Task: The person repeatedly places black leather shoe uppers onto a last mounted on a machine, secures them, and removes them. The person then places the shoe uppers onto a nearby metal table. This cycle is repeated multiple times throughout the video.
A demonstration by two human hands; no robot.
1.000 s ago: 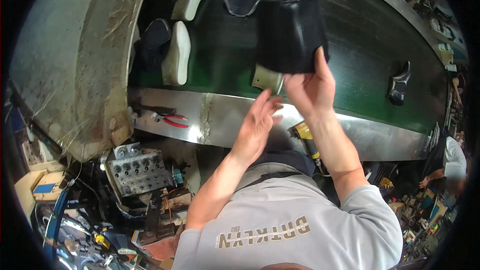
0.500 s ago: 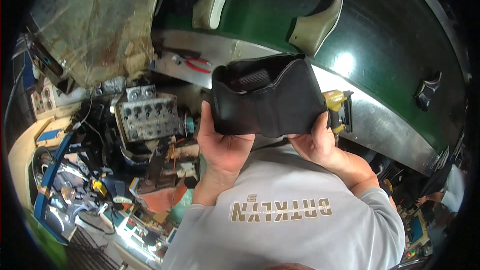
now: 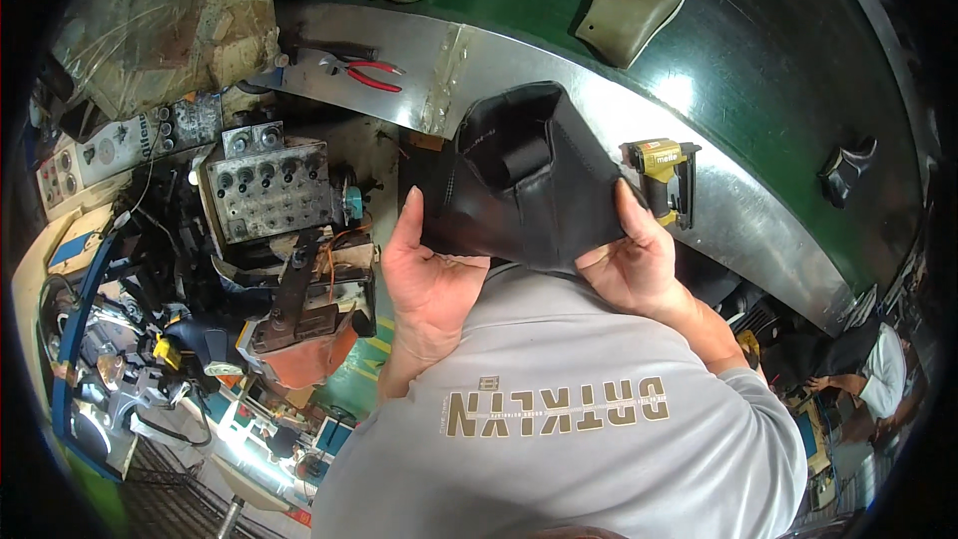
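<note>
A black leather boot upper (image 3: 574,215) is held up in front of my chest between both hands. Its top opening gapes toward me, with the dark inside and a label-like patch showing. My left hand (image 3: 434,289) grips its lower left edge, the thumb pressed up along the side. On the opposite lower corner my right hand (image 3: 637,265) has hold, thumb on the outer face. Most of the fingers are hidden beneath the leather.
Beyond the upper runs a metal ledge (image 3: 559,70) bearing red-handled pliers (image 3: 371,75) and a yellow-and-black staple gun (image 3: 659,175). Behind it, a green conveyor belt (image 3: 758,130) carries shoe lasts (image 3: 639,15). A machine control box (image 3: 267,190) stands at left; another person (image 3: 883,369) is at far right.
Both hands have tilted and squeezed the boot upper, so its opening now stands taller and narrower. The whole view has shifted, leaving the staple gun more exposed.
</note>
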